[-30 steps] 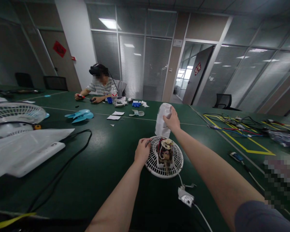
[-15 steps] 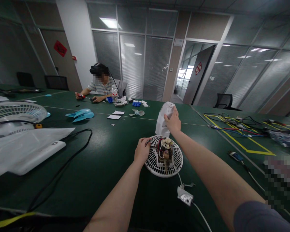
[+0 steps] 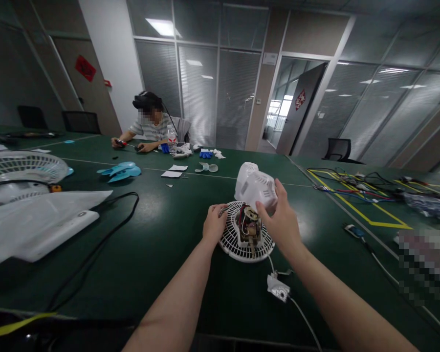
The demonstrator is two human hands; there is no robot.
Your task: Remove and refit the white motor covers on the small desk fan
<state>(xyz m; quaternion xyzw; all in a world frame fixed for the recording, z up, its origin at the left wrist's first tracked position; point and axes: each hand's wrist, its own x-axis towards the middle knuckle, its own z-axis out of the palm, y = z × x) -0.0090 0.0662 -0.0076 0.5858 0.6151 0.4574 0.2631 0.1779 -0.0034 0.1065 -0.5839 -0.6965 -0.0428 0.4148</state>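
A round white fan grille [image 3: 229,245] lies flat before me, with an exposed motor [image 3: 250,227] and wires at its centre. My left hand [image 3: 214,225] grips the left rim of this grille. In my right hand [image 3: 283,215] is a white plastic motor cover [image 3: 263,189] with vent slots, held tilted just above the far right side of the motor. Right behind the cover stands another white plastic housing piece [image 3: 243,180]. From the grille a thin cable runs to a small white switch part [image 3: 277,287] near me.
At left lie another fan grille [image 3: 40,161], a white base piece [image 3: 66,234] and a black cable [image 3: 135,195]. Blue fan blades [image 3: 121,171] and paper scraps [image 3: 174,171] lie further back. A person [image 3: 148,122] sits across the table. Cables and yellow tape [image 3: 385,224] are at right.
My right hand has brought the motor cover nearer and lower, away from the other white housing piece, to above the motor. My left hand stays on the grille's rim.
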